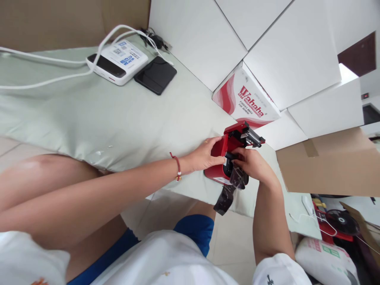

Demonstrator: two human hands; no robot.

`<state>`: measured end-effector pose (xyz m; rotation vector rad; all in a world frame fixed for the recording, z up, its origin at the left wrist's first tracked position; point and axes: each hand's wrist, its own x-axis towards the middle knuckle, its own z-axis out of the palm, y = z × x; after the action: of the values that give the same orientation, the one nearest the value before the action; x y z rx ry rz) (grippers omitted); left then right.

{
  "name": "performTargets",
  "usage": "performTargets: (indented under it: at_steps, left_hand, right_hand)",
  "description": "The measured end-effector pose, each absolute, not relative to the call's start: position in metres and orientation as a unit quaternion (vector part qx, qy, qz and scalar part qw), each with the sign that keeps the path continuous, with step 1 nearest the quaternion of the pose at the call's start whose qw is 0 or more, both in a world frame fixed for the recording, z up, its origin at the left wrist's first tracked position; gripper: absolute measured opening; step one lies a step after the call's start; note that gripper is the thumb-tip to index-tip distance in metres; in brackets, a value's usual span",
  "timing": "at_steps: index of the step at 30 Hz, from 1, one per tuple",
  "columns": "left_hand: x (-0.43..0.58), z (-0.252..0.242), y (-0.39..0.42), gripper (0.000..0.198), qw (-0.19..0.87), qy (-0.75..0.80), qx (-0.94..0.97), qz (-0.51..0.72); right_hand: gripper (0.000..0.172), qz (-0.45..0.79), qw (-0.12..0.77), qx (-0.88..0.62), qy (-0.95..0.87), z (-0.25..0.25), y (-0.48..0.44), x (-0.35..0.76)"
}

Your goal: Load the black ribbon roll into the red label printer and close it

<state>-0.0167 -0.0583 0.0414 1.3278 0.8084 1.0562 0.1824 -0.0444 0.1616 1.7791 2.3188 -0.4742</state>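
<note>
A small red machine (218,173), apparently a printer, sits near the table's front edge with its lid (237,127) raised. My left hand (206,154) wraps around its left side, with the thumb at the rim of the opening. The fingers of my right hand (252,162) reach inside, closed at a black roll and the shiny black ribbon (237,177); the fingertips are partly hidden. A loose end of that ribbon (225,200) hangs down over the table's front edge.
On the pale-covered table (142,126) lie a white power bank (130,59) with a cable, a black phone (156,75) and keys (154,38). A Wahaha carton (246,99) stands behind the machine, among white boxes (202,35). A cardboard box (329,164) is at right.
</note>
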Motion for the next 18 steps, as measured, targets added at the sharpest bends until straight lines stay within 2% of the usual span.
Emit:
performTargets:
  at_steps: [3,7,11,14,18]
  left_hand:
    - [-0.017,0.043,-0.058,0.084,0.592,0.349,0.565,0.457]
    - [-0.018,0.043,-0.059,0.075,0.599,0.34,0.561,0.458]
    - [-0.02,0.041,-0.058,0.084,0.606,0.339,0.562,0.449]
    - [-0.02,0.042,-0.058,0.086,0.599,0.347,0.571,0.441]
    - [-0.021,0.045,-0.057,0.087,0.601,0.36,0.571,0.428]
  right_hand:
    - [0.026,-0.18,0.031,0.619,0.764,0.168,-0.058,0.187]
    - [0.042,-0.151,-0.033,0.657,0.738,0.194,-0.088,0.203]
    - [0.053,-0.132,-0.096,0.704,0.691,0.221,-0.116,0.248]
    - [0.054,-0.142,-0.041,0.744,0.652,0.219,-0.122,0.287]
    - [0.038,-0.164,0.058,0.752,0.636,0.183,-0.109,0.318]
